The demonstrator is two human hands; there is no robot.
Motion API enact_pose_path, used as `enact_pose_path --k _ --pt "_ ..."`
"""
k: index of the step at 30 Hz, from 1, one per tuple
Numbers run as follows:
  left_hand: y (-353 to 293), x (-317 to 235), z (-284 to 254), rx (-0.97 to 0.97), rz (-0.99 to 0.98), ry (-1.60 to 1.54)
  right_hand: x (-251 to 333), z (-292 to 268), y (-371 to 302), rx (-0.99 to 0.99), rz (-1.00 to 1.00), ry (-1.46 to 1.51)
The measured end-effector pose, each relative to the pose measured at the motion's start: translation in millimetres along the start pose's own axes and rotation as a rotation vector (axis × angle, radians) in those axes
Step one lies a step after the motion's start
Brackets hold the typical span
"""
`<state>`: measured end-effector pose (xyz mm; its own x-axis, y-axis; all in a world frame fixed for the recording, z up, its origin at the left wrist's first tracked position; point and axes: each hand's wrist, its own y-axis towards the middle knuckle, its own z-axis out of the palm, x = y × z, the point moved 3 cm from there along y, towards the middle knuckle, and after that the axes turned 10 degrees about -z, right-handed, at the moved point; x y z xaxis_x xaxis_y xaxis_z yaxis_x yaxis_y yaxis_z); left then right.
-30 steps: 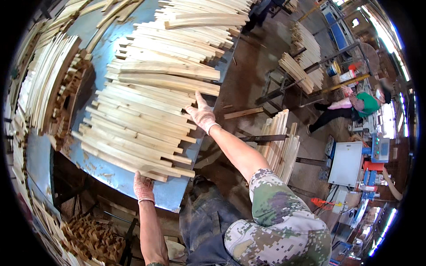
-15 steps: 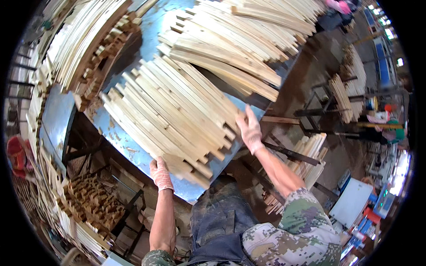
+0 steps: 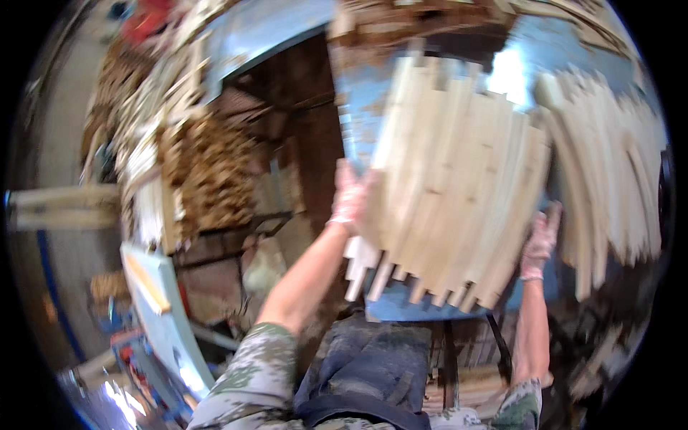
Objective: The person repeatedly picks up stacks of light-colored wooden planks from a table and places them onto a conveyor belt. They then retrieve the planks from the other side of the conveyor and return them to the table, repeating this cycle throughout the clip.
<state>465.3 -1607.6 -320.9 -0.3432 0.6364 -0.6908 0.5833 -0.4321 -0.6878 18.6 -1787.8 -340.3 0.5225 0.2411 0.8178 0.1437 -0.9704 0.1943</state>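
Observation:
A batch of pale wooden strips (image 3: 459,179) lies side by side in front of me, their near ends uneven, over a blue metal table (image 3: 423,308). My left hand (image 3: 351,197), in a pale glove, is at the batch's left edge with fingers stretched forward and apart. At the right edge is my right hand (image 3: 541,244), also gloved, its fingers extended along the outermost strip. Neither hand's fingers wrap round a strip. Motion blur hides how firmly the palms press on the sides.
More wooden strips (image 3: 602,165) lie on the right. Stacked wood pieces with brown ends (image 3: 211,175) stand at the left, below another blue surface (image 3: 265,36). A light-blue panel (image 3: 168,308) is at the lower left. Dark metal table legs (image 3: 449,358) show beneath the table edge.
The view has swung left, so the batch and table appear further right and turned. My left hand has come up against the batch's left side; my right hand remains at its right side.

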Motion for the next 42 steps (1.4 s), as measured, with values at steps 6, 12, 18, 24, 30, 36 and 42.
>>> enact_pose_path --k 6,12,18,24,30,36,42 --pt "6.7 21.7 -16.1 0.091 0.043 0.069 32.1 33.9 -5.9 0.047 0.258 0.633" --pt "-19.8 96.2 -48.3 0.433 -0.125 -0.274 32.8 50.7 -53.6 0.273 0.465 0.837" --pt "-91.2 138.8 -89.6 0.481 -0.303 -0.282 44.2 40.5 -101.7 0.451 0.589 0.744" --pt "-152.2 148.7 -103.5 0.465 -0.332 -0.410 70.8 22.0 -114.6 0.554 0.677 0.851" --pt "-222.2 147.0 -148.8 0.416 -0.237 -0.433 136.2 1.6 -138.3 0.664 0.569 0.846" --pt "-301.1 131.7 -226.4 0.359 -0.049 -0.539 245.9 2.7 -144.9 0.696 0.413 0.931" --pt "-440.4 151.8 -334.0 0.173 0.155 -0.680 385.9 22.8 -195.8 0.858 0.154 0.935"
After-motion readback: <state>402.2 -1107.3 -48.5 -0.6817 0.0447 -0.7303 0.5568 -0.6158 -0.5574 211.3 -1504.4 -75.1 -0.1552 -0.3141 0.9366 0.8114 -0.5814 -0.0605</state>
